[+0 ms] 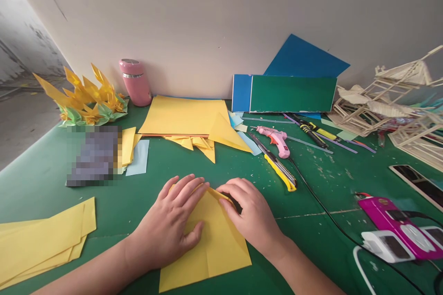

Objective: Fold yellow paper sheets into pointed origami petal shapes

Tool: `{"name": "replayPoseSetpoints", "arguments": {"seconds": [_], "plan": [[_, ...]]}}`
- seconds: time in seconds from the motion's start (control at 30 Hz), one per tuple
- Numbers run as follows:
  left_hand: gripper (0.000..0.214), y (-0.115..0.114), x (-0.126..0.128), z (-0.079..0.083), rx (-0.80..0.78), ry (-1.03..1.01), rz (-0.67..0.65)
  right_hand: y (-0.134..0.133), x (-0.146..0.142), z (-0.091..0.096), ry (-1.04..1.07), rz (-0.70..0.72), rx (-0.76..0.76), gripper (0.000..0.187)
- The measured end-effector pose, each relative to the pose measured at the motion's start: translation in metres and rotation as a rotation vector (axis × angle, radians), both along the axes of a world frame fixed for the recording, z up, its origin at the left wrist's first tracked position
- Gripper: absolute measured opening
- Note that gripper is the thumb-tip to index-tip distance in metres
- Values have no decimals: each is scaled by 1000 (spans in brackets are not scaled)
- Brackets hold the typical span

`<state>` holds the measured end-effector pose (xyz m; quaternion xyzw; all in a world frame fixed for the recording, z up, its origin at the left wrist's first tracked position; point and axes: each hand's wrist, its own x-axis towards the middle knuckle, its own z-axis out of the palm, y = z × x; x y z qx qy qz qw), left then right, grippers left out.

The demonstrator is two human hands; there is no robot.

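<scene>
A sheet of yellow paper (216,244) lies on the green table in front of me, with a crease down its middle and its far edge folded. Spread flat across its left side is my left hand (176,221), fingers extended toward the far edge. My right hand (251,214) pinches the folded far right edge of the same sheet between thumb and fingers. Part of the paper is hidden beneath both hands.
Yellow paper strips (44,239) lie at left; a yellow stack (187,115) is behind. A pink thermos (135,83) stands by paper flowers (88,97). A utility knife (280,170), pink glue gun (275,138), power strip (398,226) and stick models (377,101) occupy the right.
</scene>
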<state>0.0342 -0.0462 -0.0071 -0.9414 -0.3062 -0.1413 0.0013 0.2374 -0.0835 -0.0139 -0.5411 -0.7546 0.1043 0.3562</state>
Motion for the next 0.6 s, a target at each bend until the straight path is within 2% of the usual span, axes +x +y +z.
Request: {"name": "replayPoseSetpoints", "arguments": {"seconds": [0.13, 0.23, 0.33, 0.6], "plan": [[46, 0, 0, 3, -52, 11, -1, -2, -1, 0, -16, 96, 60, 23], [42, -1, 1, 1, -65, -9, 12, -3, 0, 2, -65, 166, 32, 16], [42, -2, 0, 0, -55, -23, 22, -3, 2, 4, -96, 214, 23, 23], [40, 0, -1, 1, -20, -18, -5, -3, 2, 3, -159, 191, -3, 31]]}}
